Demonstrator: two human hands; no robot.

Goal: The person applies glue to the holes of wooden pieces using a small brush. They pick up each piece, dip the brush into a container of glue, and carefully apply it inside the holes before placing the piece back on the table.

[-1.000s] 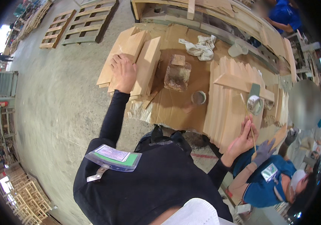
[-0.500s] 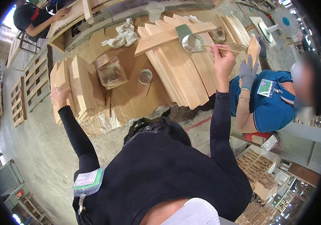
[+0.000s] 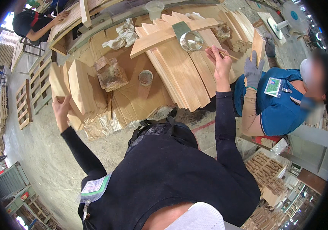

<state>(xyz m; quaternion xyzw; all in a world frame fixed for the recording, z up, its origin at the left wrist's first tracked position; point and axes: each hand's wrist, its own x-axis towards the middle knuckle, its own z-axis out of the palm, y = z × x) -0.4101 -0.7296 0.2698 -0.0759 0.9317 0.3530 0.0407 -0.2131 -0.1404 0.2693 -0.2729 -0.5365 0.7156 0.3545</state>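
My left hand (image 3: pixel 61 111) is closed on the near end of a pale wooden board (image 3: pixel 58 81), tilted at the outer side of the left board stack (image 3: pixel 80 84). My right hand (image 3: pixel 221 68) pinches a thin wooden stick (image 3: pixel 228 55). The stick's far end points into a round tub (image 3: pixel 187 48) with whitish contents; whether it ends in a brush I cannot tell. Beside the tub, a green block (image 3: pixel 180 28) rests on a board (image 3: pixel 152 43) laid across the larger board stack (image 3: pixel 179 73).
On the cardboard (image 3: pixel 133 103) stand a small cup (image 3: pixel 146 78), a stained block-like container (image 3: pixel 111 74) and a crumpled white cloth (image 3: pixel 122 35). A clear bucket (image 3: pixel 155 10) is behind. At right, a gloved co-worker (image 3: pixel 278 96) holds a board (image 3: pixel 258 45); another person (image 3: pixel 33 23) works far left.
My left hand has lifted and tilted a board from the left stack, moving slightly toward me. My right hand has shifted slightly left and nearer, still with the stick.
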